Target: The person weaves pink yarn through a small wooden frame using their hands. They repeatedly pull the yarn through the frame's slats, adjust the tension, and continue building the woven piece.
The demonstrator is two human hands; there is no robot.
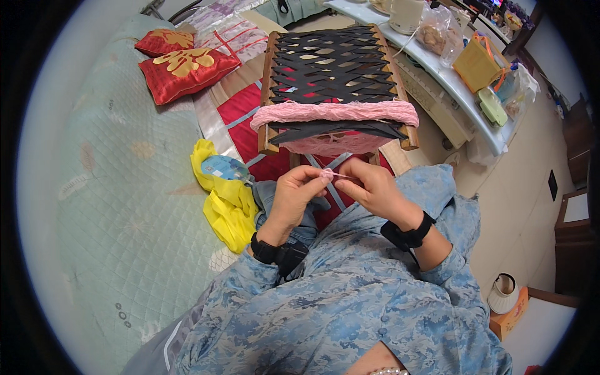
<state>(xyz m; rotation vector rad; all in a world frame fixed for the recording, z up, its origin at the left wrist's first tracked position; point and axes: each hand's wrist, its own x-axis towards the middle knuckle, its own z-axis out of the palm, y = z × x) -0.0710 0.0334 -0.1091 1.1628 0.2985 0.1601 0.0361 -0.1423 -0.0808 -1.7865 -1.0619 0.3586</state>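
Note:
My left hand [296, 193] pinches a small wound bundle of pink yarn [326, 174] between thumb and fingertips. A short pink strand runs from it to my right hand [372, 190], whose thumb and forefinger are closed around the strand. Just beyond both hands stands a wooden-framed seat [268, 77] with black straps [328, 70] woven across it. Around its near end is looped a thick pink yarn skein [335, 112], and loose pink threads hang below the frame's edge. Black bands circle both wrists.
To my left is a quilted pale green cover [126, 211] with a yellow cloth [229, 211], a blue round fan-like item [224, 167] and red cushions [187, 70]. At right, a pale table [436, 61] carries bags, a yellow box [480, 63] and a green container [492, 108].

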